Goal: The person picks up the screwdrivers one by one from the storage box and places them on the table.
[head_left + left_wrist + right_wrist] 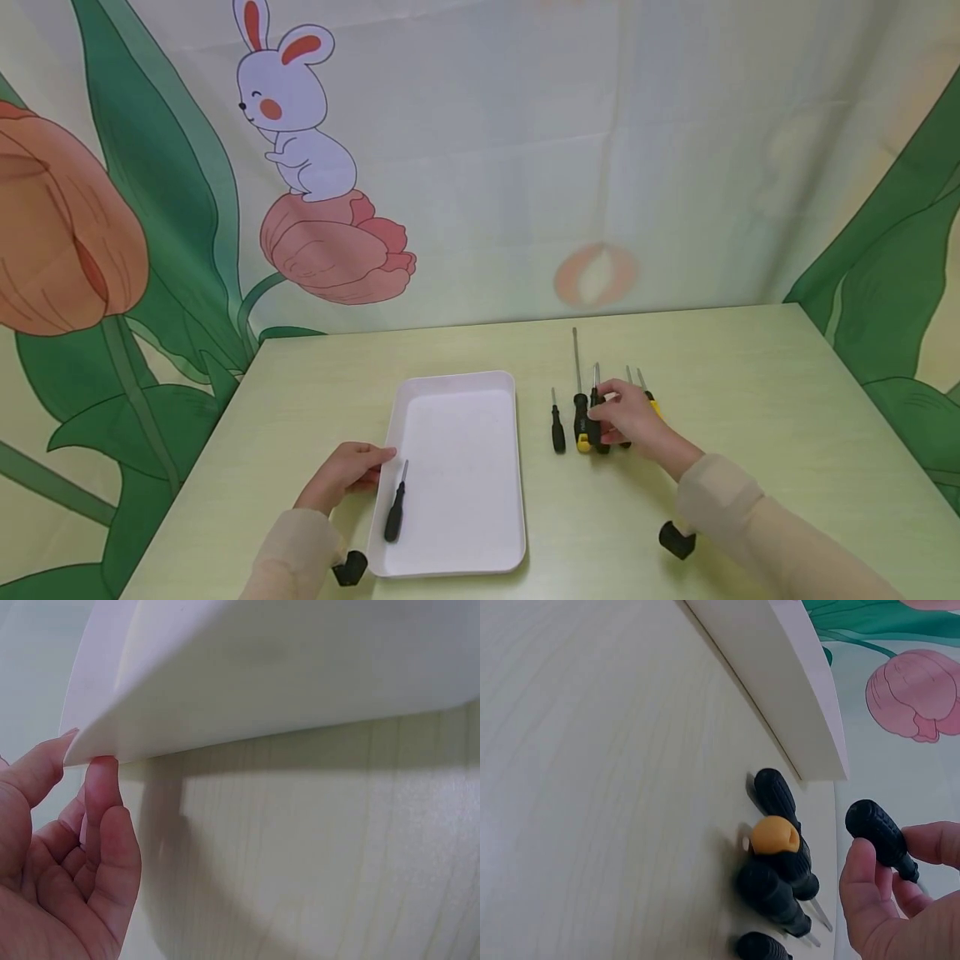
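My left hand point(345, 477) pinches the left rim of a white tray point(461, 467), thumb above and fingertips beneath, as the left wrist view shows. Inside the tray, near its left side, lies a small black screwdriver point(394, 512). To the right, my right hand point(636, 418) holds another black-handled screwdriver point(877, 834) between thumb and fingers, lifted above the table in the right wrist view. Below it lie a small black screwdriver point(558, 429), a long one with a yellow-ended handle point(581, 417) and several more, partly hidden behind the hand.
The pale wooden table point(787, 400) carries the tray and the row of screwdrivers. Behind it hangs a curtain point(487, 167) printed with a rabbit and flowers. Black wrist devices point(677, 540) sit under both sleeves.
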Demonstrator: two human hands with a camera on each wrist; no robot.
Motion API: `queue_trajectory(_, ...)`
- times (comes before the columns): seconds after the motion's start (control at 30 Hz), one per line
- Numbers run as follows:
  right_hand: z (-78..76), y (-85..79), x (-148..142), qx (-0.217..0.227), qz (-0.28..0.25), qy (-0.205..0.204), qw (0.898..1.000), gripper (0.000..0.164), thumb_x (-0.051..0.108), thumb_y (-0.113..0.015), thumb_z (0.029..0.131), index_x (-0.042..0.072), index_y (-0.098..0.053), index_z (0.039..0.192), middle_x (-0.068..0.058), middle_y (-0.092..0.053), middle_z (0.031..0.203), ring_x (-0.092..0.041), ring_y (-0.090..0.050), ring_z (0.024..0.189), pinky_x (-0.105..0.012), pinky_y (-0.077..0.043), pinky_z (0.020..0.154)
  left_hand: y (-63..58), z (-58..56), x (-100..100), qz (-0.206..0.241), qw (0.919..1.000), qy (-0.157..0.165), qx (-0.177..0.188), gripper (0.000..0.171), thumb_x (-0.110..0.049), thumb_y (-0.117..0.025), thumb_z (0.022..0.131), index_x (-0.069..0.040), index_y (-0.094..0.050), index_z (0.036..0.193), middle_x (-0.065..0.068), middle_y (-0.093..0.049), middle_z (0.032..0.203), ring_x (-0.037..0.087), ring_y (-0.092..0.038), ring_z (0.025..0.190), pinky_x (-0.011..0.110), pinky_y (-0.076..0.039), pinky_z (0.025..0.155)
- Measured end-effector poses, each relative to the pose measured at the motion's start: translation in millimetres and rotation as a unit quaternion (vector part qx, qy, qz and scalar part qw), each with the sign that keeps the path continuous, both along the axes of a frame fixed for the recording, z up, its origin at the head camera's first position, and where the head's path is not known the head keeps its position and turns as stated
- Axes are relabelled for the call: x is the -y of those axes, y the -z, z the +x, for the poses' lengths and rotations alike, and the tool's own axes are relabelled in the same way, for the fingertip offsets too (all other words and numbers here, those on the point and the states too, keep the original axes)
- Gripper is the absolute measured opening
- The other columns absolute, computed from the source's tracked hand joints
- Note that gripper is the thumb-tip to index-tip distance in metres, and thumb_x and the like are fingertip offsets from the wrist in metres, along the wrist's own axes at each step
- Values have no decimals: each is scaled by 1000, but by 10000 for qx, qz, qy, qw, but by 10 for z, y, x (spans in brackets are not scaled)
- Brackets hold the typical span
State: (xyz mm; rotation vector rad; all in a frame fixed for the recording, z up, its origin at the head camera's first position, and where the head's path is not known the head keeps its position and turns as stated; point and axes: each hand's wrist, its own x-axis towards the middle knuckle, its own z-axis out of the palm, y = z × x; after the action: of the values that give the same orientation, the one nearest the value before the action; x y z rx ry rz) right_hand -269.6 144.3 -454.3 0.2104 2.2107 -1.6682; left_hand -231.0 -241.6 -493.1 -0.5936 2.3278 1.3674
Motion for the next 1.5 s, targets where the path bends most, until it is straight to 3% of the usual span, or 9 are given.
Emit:
queue_trajectory(0.2,-50,-35,-103,46,23,-29,10000,42,7,-54,83,-2,-41,122,-5,-50,80,-12,-50,57,-25,-49,53,10,0,5,9,10000,-7,-9,27,-27,-62,81,-1,-61,84,-2,-52,62,11,-49,58,23,-45,57)
queue_trajectory(0.4,-77,-52,-205,49,126,-18,9999,46,9,-53,84,1,-39,127,-8,-50,89,-14,-50,61,-27,-50,58,27,-9,17,15,10000,4,-18,26,-28,-62,81,-2,-61,83,-2,-51,60,10,-48,57,23,-44,57)
queue_trajectory(0.93,-195,-63,-484,18,320,254,9992,47,10,-51,85,0,-37,129,-8,-56,89,-14,-53,62,-26,-49,59,14,-11,16,14,10000,16,-24,25,-28,-63,80,-3,-61,79,-2,-51,60,11,-48,57,23,-44,57)
queue_trajectory(1.1,-216,-68,-571,-8,351,295,9989,47,10,-51,84,0,-38,128,-14,-62,94,-13,-55,60,-26,-50,59,24,-10,15,62,10000,15,-43,24,-26,-62,81,-3,-60,78,-2,-51,59,10,-48,56,23,-44,56)
queue_trajectory(1.33,-240,-32,-672,-22,377,439,9983,47,8,-51,84,-1,-38,128,-5,-60,83,-12,-54,59,-26,-49,57,16,0,9,54,10000,17,-80,24,-26,-62,81,-2,-61,80,-2,-51,59,11,-49,56,23,-44,56)
queue_trajectory(1.5,-260,23,-746,-47,435,451,9980,47,7,-50,83,-3,-37,128,-8,-60,86,-13,-53,59,-25,-47,56,5,6,7,33,9999,29,-91,25,-27,-62,81,-2,-60,81,-2,-51,60,11,-48,57,23,-45,56)
